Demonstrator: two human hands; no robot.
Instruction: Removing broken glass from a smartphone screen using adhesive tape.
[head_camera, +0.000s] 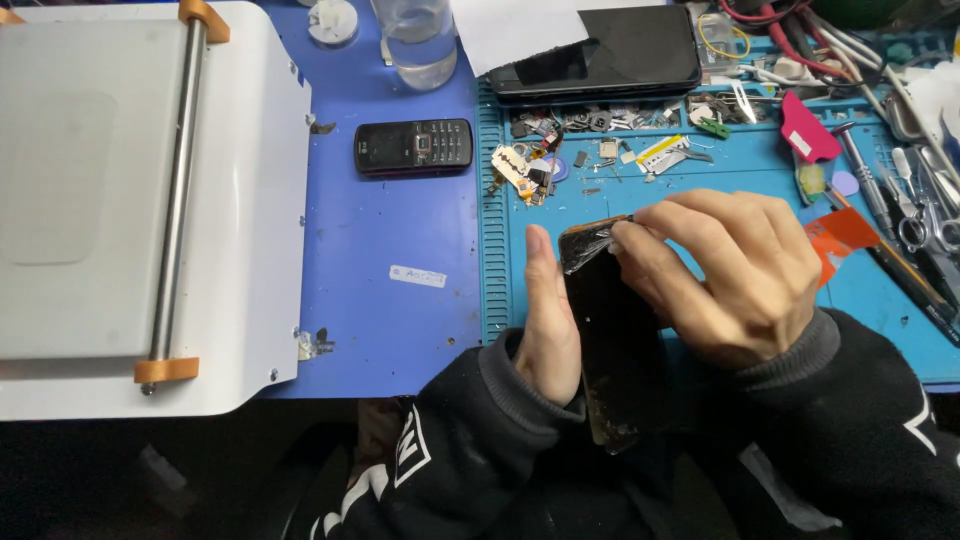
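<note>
The flat glass phone screen panel (610, 340) is glossy black, with brownish-orange residue along its lower edge and a clear, silvery film at its top corner. The ribbed rubber work mat (700, 180) is bright blue; the smooth desk surface (400, 230) beside it is a deeper violet-blue. The small keypad phone (413, 146) is black with grey keys. The flat metal machine (130, 200) is white, its steel roller bar capped by 2 orange brackets. Both sleeves are black with white markings.
</note>
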